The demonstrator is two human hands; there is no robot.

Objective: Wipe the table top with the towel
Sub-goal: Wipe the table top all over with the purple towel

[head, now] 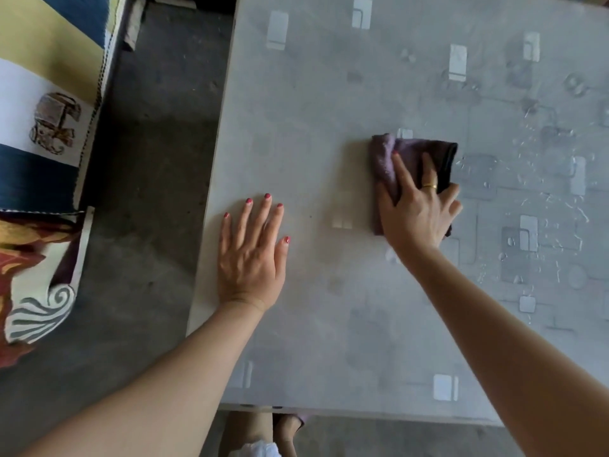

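- Purple towel, folded into a thick wad with a dark, near-black band along its right side; soft, napped cloth, bunched at its upper left corner.
- Lay flat on the grey table, about midway between the near and far edges, right of centre.
- Pressed down by the right hand: palm over the towel's near half, fingers stretched forward across it, fingertips partly sunk into the folds, a gold ring on one finger.
- Left hand laid flat on the bare table close to the left edge, fingers straight and spread, holding nothing, well apart from the towel.
- Wet streaks and droplets shone on the table right of the towel; left of it, a duller surface.
- Table top printed with pale rectangles and outlined squares.
- Patterned cloth beyond the left edge, across a strip of dark floor.
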